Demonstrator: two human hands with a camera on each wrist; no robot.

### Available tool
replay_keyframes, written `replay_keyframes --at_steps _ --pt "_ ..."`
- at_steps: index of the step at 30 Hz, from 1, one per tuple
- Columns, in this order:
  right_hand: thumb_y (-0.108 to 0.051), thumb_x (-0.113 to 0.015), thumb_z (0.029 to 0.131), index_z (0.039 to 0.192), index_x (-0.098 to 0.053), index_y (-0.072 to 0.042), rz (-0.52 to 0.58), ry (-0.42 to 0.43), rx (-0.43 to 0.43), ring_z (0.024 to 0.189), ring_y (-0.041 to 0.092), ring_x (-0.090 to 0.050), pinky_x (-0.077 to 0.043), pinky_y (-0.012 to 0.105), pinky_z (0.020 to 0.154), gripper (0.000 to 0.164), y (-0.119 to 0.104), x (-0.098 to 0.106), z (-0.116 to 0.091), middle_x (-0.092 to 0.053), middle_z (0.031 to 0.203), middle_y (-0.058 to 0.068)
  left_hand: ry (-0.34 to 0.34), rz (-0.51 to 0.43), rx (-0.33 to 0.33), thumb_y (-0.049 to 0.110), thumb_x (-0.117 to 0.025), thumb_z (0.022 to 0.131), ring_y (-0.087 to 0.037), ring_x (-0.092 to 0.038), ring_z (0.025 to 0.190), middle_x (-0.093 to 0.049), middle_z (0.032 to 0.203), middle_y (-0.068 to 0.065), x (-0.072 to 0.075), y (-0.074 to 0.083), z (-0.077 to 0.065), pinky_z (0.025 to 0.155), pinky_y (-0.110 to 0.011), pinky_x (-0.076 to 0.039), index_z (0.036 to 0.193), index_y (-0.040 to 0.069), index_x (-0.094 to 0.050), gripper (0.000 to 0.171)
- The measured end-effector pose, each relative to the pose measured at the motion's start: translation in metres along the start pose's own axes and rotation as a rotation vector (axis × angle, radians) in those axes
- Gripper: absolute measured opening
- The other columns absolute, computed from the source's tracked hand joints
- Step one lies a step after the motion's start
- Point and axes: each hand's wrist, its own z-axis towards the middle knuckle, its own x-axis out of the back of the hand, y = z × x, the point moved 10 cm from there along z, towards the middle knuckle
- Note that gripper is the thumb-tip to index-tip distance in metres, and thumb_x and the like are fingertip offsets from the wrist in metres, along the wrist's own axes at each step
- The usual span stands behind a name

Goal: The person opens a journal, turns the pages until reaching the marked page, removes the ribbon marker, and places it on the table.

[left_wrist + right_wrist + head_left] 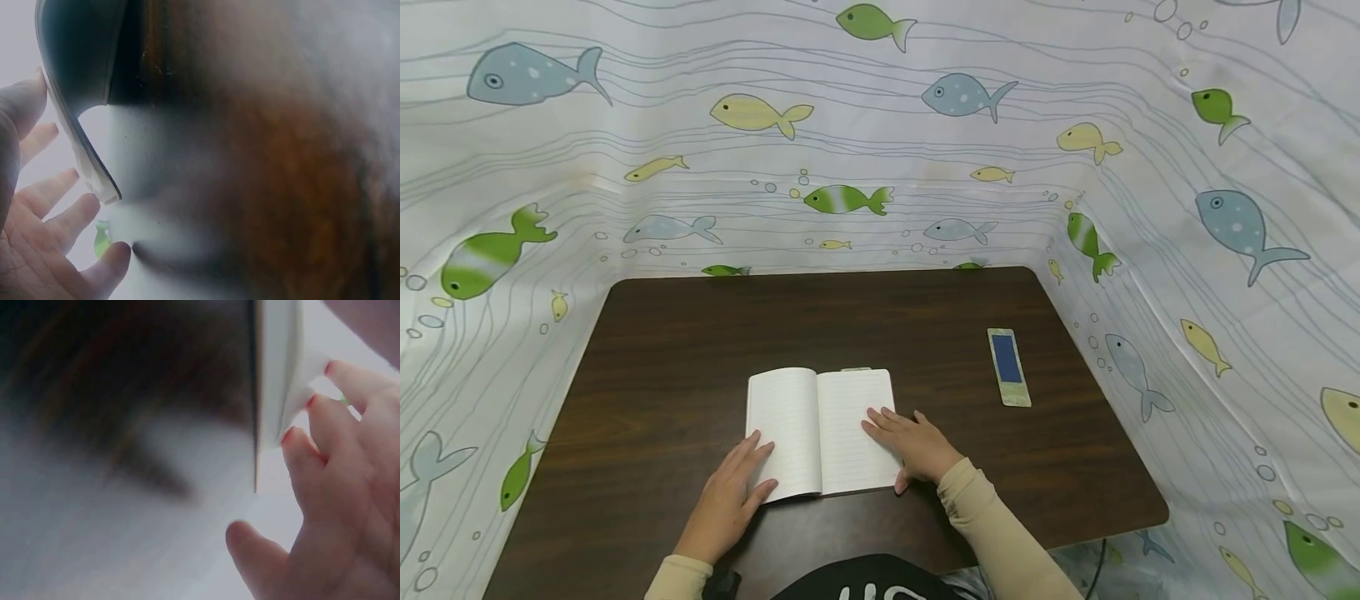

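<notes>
An open notebook (856,433) with blank ruled pages lies on the table. My left hand (726,496) rests at its left page's lower outer edge, fingers spread and thumb near the bottom corner. Across the right page's outer edge lies my right hand (917,446), its fingertips touching the paper and its thumb by the lower corner. In the left wrist view, the left fingers (75,219) are extended beside the notebook's dark cover (81,50). Seen from the right wrist, the fingertips of the right hand (344,487) press on the page side of the notebook (278,362).
A slim pale-green rectangular item with a dark blue panel (1007,358) lies to the right of the notebook on the dark wooden table (685,333). White fish-printed cloth (865,133) surrounds the table at the back and sides. A small tab shows behind the notebook's top edge.
</notes>
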Motion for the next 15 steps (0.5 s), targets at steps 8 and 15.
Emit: replay_keyframes --at_steps 8,15 --pt "-0.043 -0.083 0.061 0.152 -0.031 -0.025 -0.035 0.074 0.002 0.145 0.015 -0.027 -0.029 0.060 0.110 0.107 -0.0002 0.0060 0.0021 -0.025 0.159 -0.004 -0.016 -0.001 0.023 0.025 -0.072 0.087 -0.037 -0.041 0.133 -0.042 0.149 -0.013 -0.0012 -0.0022 0.0005 0.094 -0.065 -0.039 0.137 0.013 -0.054 0.054" --pt "-0.046 -0.079 0.061 0.151 -0.033 -0.024 0.029 0.065 0.010 0.145 0.016 -0.026 -0.028 0.061 0.109 0.104 0.0018 0.0062 0.0018 -0.025 0.159 -0.004 -0.021 -0.001 0.016 0.029 -0.069 0.090 -0.037 -0.041 0.133 -0.042 0.149 -0.013 -0.0019 -0.0019 0.0000 0.093 -0.065 -0.039 0.137 0.014 -0.053 0.053"
